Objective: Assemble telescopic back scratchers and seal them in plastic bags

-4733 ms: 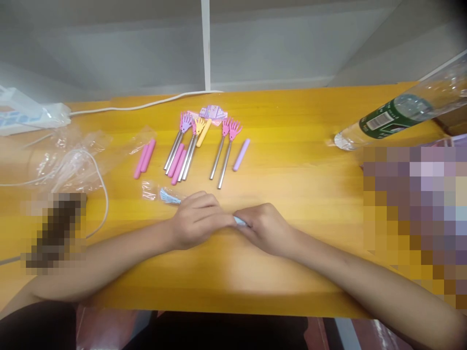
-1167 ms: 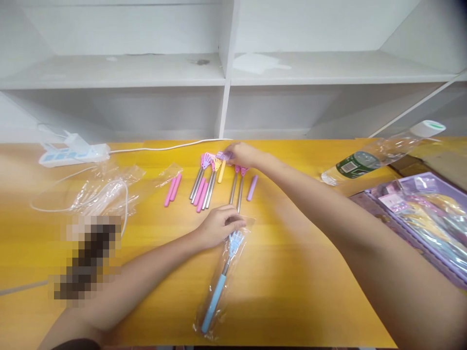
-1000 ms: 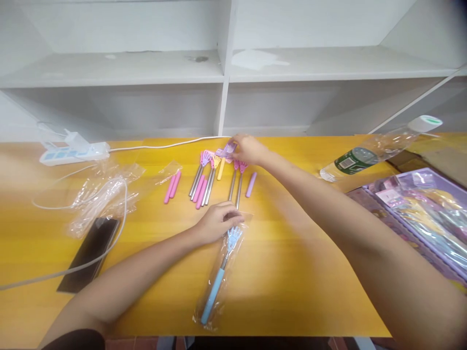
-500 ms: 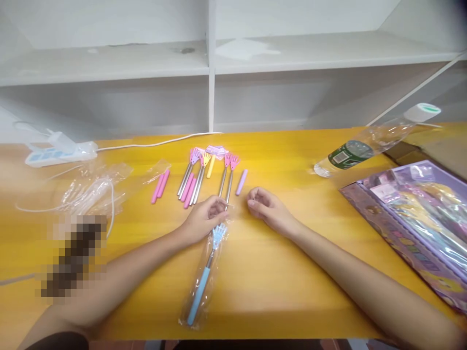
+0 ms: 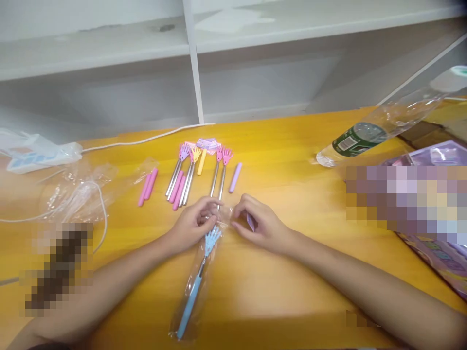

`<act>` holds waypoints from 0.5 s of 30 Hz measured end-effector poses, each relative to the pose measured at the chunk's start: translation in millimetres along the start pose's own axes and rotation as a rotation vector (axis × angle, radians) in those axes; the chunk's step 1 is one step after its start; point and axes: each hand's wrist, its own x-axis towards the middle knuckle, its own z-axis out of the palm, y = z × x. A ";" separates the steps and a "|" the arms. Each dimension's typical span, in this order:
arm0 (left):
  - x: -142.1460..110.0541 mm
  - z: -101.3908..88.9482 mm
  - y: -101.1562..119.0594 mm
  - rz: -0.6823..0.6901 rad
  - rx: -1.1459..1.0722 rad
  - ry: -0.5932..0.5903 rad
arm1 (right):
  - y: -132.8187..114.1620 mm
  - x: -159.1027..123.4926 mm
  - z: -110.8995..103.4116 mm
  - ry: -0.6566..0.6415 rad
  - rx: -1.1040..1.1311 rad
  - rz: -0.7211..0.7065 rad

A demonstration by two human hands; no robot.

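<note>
Nearer than earlier to the clear plastic sleeve (image 5: 199,296), our right hand (image 5: 263,224) curls around a small purple card (image 5: 251,222), beside the sleeve's mouth. Our left hand (image 5: 194,225) grips that mouth; inside lies the light-blue, steel-shafted scratcher (image 5: 195,287). We judge mouth-opening underway; next calls for steady edges.

Soft glare pales the tabletop (image 5: 277,287); lower shelf compartments (image 5: 255,82) lie shadowed.

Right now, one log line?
left hand: touching clear plastic sleeve | right hand: holding purple card | blue hand-shaped back scratcher: inside sleeve
</note>
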 end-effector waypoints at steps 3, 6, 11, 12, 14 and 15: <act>-0.4 -0.5 2.4 0.003 0.085 -0.023 | -1.9 3.4 -0.3 -0.015 -0.011 0.003; -0.8 -0.6 4.7 0.012 0.110 -0.017 | -0.7 4.8 0.8 0.013 -0.012 0.006; -1.8 0.9 8.2 0.038 0.144 -0.029 | 5.9 2.9 4.1 -0.005 -0.051 -0.005; -1.9 1.2 8.6 0.039 0.149 -0.030 | 6.6 2.5 4.3 -0.017 -0.057 -0.015; -1.7 1.8 8.9 0.035 0.155 -0.032 | 7.1 1.9 3.8 -0.039 -0.068 -0.039; -1.6 1.8 8.6 0.029 0.153 -0.034 | 6.9 1.7 3.4 -0.044 -0.072 -0.049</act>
